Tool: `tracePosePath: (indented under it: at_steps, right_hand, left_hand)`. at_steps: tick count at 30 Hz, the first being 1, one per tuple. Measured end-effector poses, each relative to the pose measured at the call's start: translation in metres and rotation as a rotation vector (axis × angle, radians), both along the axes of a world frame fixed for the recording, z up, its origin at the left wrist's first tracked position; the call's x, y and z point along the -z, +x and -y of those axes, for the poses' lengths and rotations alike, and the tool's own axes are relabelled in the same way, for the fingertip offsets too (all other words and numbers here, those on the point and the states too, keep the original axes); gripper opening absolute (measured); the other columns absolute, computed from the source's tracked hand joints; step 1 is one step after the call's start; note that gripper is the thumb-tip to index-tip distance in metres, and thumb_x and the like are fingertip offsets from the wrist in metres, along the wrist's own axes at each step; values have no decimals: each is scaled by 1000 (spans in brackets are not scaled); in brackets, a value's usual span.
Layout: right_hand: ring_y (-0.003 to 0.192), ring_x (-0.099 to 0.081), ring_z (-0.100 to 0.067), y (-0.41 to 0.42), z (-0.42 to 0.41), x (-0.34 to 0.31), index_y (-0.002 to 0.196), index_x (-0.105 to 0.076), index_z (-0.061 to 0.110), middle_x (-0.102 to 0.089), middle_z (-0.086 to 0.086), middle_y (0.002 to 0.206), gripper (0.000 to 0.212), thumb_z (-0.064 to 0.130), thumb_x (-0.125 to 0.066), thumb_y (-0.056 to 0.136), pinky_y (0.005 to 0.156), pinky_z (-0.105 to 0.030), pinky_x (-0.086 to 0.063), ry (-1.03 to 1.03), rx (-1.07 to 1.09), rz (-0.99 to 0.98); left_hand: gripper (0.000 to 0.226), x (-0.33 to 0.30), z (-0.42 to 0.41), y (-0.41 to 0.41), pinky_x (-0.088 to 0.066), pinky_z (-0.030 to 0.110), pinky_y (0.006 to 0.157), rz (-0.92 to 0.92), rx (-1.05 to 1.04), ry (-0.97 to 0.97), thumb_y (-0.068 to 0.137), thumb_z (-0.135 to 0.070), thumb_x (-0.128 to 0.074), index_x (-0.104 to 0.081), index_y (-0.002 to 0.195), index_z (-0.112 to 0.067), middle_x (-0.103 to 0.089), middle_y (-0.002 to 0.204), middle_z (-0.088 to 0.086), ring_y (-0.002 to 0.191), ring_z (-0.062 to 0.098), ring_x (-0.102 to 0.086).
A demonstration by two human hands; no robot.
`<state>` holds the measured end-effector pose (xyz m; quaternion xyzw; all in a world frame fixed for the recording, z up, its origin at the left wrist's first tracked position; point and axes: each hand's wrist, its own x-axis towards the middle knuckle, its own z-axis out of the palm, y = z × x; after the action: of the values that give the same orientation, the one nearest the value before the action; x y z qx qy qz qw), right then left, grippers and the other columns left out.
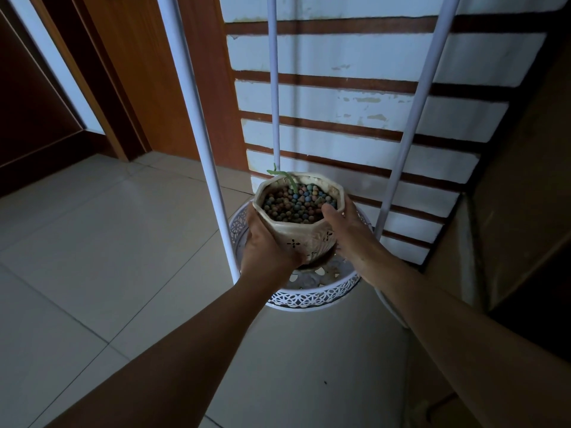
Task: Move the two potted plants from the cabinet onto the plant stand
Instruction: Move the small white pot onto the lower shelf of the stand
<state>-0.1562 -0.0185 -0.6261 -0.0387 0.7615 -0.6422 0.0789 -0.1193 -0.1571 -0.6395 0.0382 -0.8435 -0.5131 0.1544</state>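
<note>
A cream octagonal ceramic pot (310, 234), filled with coloured clay pebbles and holding a small green sprout, is gripped between both hands. My left hand (267, 244) wraps its left side and my right hand (344, 227) presses its right side, thumb over the rim. The pot is tilted toward me and sits low over the round white lattice tray (312, 296) of the plant stand. Whether its base touches the tray I cannot tell. No second pot is in view.
Three white poles (200, 125) of the stand rise around the tray. Behind stands a white-and-brown striped wall (355, 103), with a brown wooden door frame (139, 88) to the left. A dark cabinet side (525, 196) is at the right. Pale floor tiles (108, 242) lie below.
</note>
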Motion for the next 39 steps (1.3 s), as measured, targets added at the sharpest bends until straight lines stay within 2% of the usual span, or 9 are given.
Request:
tracePosePath:
  at_steps: [3,8,11,14,18,24,30,36,39]
  right_hand:
    - [119,-51,-21,4,-1,-4,140,-23,38,-49,-1,138,56,50,-42,89,101,-51,-43,69,-4,-18]
    - [126,-48,-24,22,-9,-20,144,-18,30,-45,-3,143,69,47,-53,86,99,-49,-45,134,-2,-18]
    - [122,-46,-13,40,-13,-40,142,-20,31,-46,0,142,72,41,-61,84,95,-38,-44,140,13,-36]
    - [117,-41,-7,64,-13,-63,144,-19,32,-41,-2,146,73,32,-62,85,90,-30,-38,195,6,-66]
    - [127,-40,-14,104,-20,-99,145,-23,27,-38,-6,148,70,25,-61,87,96,-32,-40,222,89,-45]
    - [134,-35,-24,155,-29,-174,144,-25,30,-35,-8,149,73,36,-64,82,102,-36,-37,340,119,87]
    - [136,-32,-24,196,-27,-273,143,-24,33,-32,-8,150,75,38,-65,81,110,-45,-33,339,158,143]
    - [139,-28,-20,228,-30,-370,144,-23,32,-28,-6,154,70,39,-59,85,112,-43,-29,340,199,128]
    - [140,-27,-19,239,-32,-412,144,-22,30,-27,-3,154,69,38,-58,86,111,-37,-26,366,199,93]
  left_hand:
    - [108,-4,-5,4,-47,39,97,17,-27,-8,56,-10,-81,-14,140,-18,-45,132,4,121,19,-44]
    - [122,-20,-13,24,-44,38,101,65,-16,-44,51,-29,-88,-7,141,-12,-41,139,14,128,25,-42]
    - [116,-42,-16,36,-44,33,100,88,22,-34,54,-20,-86,-9,140,-13,-42,136,11,127,21,-42]
    - [111,-63,-18,55,-40,41,105,186,54,-97,60,-13,-81,-7,143,-13,-35,140,14,131,25,-35]
    - [98,-98,-19,92,-33,34,102,357,93,-249,68,-20,-76,-13,142,-14,-29,146,13,133,26,-32]
    - [88,-185,-13,133,-31,33,103,485,159,-306,73,-25,-71,-18,142,-13,-33,147,12,134,26,-33]
    - [88,-291,-12,165,-34,32,100,513,242,-314,74,-29,-71,-17,142,-15,-35,146,12,131,26,-37]
    - [86,-386,-2,187,-38,29,91,568,292,-217,73,-36,-72,-22,141,-19,-46,139,8,124,24,-47]
    - [82,-425,-3,192,-38,28,88,569,302,-171,72,-37,-72,-26,138,-20,-48,137,8,122,24,-47]
